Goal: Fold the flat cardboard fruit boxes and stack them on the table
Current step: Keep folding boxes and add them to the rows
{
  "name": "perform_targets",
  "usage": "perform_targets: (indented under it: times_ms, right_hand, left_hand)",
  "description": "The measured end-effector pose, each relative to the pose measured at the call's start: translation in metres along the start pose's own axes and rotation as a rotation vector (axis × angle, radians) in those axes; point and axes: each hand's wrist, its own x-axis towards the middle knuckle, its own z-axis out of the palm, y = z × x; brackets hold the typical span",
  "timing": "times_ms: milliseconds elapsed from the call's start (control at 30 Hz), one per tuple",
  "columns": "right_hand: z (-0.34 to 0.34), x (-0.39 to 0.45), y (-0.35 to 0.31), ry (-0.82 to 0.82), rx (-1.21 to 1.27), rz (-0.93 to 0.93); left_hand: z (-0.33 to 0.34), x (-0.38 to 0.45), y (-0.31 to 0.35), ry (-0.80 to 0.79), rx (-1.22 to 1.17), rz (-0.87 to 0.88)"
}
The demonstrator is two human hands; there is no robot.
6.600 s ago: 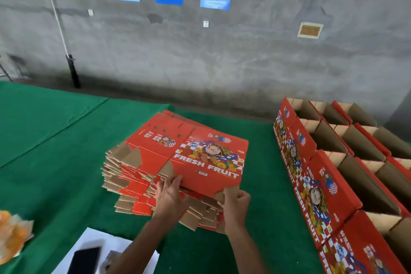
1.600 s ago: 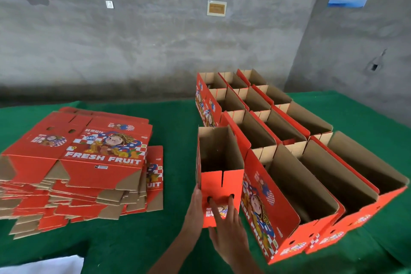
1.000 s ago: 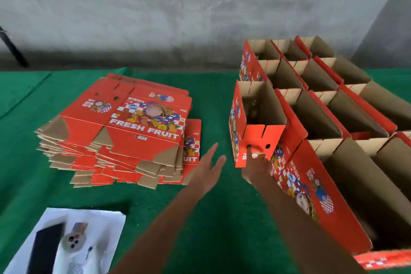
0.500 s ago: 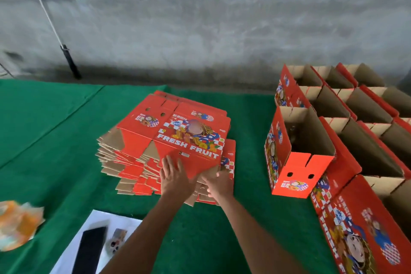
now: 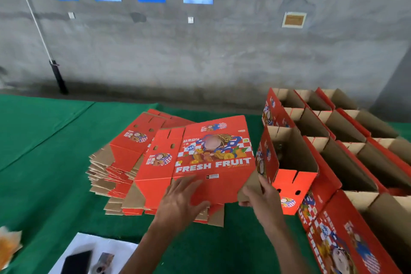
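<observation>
A flat red "FRESH FRUIT" box point(image 5: 213, 151) is lifted off the pile of flat boxes point(image 5: 124, 162) and sits tilted above it. My left hand point(image 5: 181, 200) lies on its near edge with fingers spread and fairly straight. My right hand point(image 5: 260, 196) grips the brown flap at the box's near right corner. Just right of it stands a folded box point(image 5: 289, 158), open at the top. Beyond and beside that one, several folded boxes point(image 5: 347, 140) stand in rows.
The green table point(image 5: 44, 162) carries a white sheet point(image 5: 89, 249) with a dark phone point(image 5: 76, 262) at the near left. An orange-white wrapper point(image 5: 9, 244) lies at the left edge. A grey wall with posters is behind. A pole point(image 5: 55, 69) leans on the wall.
Since half a second ago, both hands have raised the top flat box from the pile and shifted it rightward. Earlier, the folded box was set down beside the rows.
</observation>
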Motion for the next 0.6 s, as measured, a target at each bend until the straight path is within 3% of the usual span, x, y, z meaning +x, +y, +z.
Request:
perform_targets:
  times_ms: [67,167,233,467,600]
  right_hand:
    - [-0.027,-0.014,-0.022,-0.048,-0.008,-0.038]
    - [-0.048,-0.034,-0.043,-0.074,-0.015,-0.078]
    - [-0.056,-0.049,-0.051,-0.054,-0.009,-0.123]
    - [-0.101,-0.116,-0.087,-0.069,-0.053,-0.219]
    - [-0.125,-0.153,-0.119,-0.061,-0.127,-0.261]
  left_hand:
    - [-0.006,-0.001,0.020,-0.003,-0.027,0.037]
    - [0.001,-0.008,0.066,-0.177,-0.037,0.088]
    - [0.009,-0.016,0.091,-0.197,-0.083,0.104]
    - [-0.030,-0.035,0.130,0.019,-0.503,0.213]
    - [-0.087,-0.034,0.153,0.212,-0.214,0.321]
